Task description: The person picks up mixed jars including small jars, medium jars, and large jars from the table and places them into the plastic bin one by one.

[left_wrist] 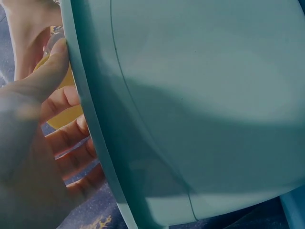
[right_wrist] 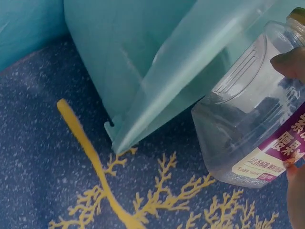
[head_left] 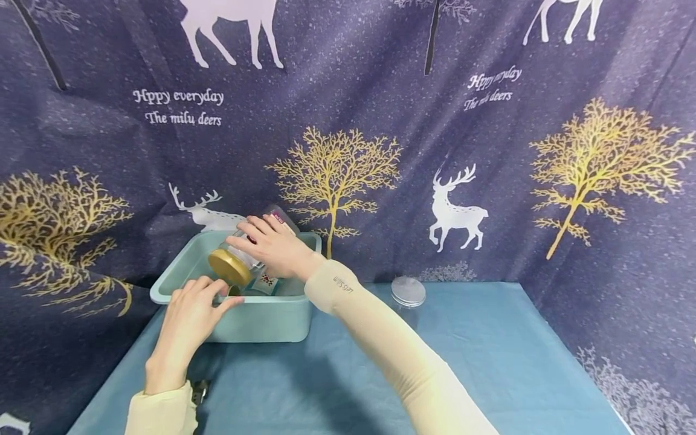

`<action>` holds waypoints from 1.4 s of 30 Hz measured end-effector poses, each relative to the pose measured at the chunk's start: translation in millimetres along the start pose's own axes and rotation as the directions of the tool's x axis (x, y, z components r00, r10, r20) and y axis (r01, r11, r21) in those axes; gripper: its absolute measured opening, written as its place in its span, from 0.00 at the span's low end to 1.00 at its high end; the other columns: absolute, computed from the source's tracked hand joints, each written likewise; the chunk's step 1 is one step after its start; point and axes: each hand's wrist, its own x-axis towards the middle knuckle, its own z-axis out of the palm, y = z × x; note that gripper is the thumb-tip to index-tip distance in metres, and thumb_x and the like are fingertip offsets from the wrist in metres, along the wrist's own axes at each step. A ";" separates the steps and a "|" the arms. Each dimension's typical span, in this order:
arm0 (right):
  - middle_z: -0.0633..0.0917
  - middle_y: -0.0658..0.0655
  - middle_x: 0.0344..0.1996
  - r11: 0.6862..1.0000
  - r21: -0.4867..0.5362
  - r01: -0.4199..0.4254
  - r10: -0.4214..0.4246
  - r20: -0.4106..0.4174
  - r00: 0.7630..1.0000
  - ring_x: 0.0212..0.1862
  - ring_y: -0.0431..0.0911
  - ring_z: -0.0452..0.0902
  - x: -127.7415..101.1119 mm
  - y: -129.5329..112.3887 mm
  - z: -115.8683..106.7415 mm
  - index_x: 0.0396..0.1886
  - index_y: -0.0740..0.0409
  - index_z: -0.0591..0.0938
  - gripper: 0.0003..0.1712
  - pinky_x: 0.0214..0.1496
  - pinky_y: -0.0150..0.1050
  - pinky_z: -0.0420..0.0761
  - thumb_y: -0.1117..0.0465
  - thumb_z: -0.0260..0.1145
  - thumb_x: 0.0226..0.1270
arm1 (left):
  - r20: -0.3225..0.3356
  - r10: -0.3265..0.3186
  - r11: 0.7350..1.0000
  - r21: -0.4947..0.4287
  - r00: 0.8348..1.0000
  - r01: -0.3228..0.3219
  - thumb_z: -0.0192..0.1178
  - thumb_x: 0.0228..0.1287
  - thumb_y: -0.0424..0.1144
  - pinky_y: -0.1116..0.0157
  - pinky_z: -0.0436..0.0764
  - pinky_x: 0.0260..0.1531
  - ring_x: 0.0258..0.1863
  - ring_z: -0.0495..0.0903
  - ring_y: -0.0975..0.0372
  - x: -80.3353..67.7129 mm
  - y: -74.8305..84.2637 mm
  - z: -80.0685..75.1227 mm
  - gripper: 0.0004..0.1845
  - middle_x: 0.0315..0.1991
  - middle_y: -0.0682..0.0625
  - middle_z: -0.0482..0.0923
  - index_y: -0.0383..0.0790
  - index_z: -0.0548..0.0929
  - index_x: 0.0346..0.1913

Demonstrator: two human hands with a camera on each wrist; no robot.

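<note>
A clear plastic jar with a gold lid and a purple and cream label tilts over the teal bin. My right hand grips it round the body, with thumb and a finger showing at the edge in the right wrist view. My left hand is at the bin's near rim, its fingers loosely bent and reaching inside, the thumb by the rim. Their tips are hidden behind the rim in the left wrist view. Below the jar, a small patterned packet lies in the bin.
On the blue table, right of the bin, stands a clear jar with a silver lid, partly behind my right forearm. A dark blue curtain with deer and trees hangs right behind the bin.
</note>
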 end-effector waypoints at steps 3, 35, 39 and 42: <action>0.54 0.54 0.75 1.000 0.004 0.005 -0.005 0.016 1.000 0.76 0.52 0.42 2.2 -4.7 2.0 0.78 0.40 0.52 0.59 0.74 0.50 0.44 0.42 0.77 0.52 | 0.003 -0.005 1.000 -0.003 1.000 0.005 0.73 0.52 0.51 0.50 0.66 0.30 0.30 0.73 0.50 -0.2 0.3 0.2 0.17 0.29 0.49 0.73 0.42 0.81 0.31; 0.44 0.57 0.77 0.986 0.163 -0.038 0.040 -0.009 0.999 0.77 0.50 0.35 -14.2 -9.0 4.9 0.79 0.40 0.42 0.62 0.74 0.49 0.40 0.40 0.73 0.57 | -0.019 0.013 0.999 -0.031 1.000 -0.013 0.73 0.52 0.49 0.46 0.68 0.36 0.36 0.76 0.48 0.4 1.6 -2.6 0.15 0.31 0.48 0.76 0.42 0.83 0.33; 0.45 0.57 0.77 0.963 0.265 -0.058 0.074 -0.048 0.996 0.77 0.49 0.34 -24.5 -8.0 9.1 0.79 0.41 0.47 0.58 0.75 0.47 0.39 0.36 0.71 0.57 | -0.015 0.011 1.000 -0.021 1.000 -0.012 0.73 0.52 0.50 0.47 0.67 0.34 0.33 0.75 0.48 0.1 1.2 -1.1 0.16 0.29 0.48 0.74 0.42 0.83 0.33; 0.47 0.57 0.77 0.932 0.356 -0.071 0.119 -0.114 0.986 0.77 0.48 0.35 -34.7 -7.2 12.2 0.78 0.43 0.53 0.55 0.75 0.45 0.38 0.36 0.70 0.57 | -0.020 0.015 1.000 -0.024 1.000 -0.015 0.74 0.52 0.49 0.49 0.66 0.32 0.31 0.74 0.49 -0.3 1.3 -0.2 0.15 0.29 0.48 0.74 0.42 0.83 0.32</action>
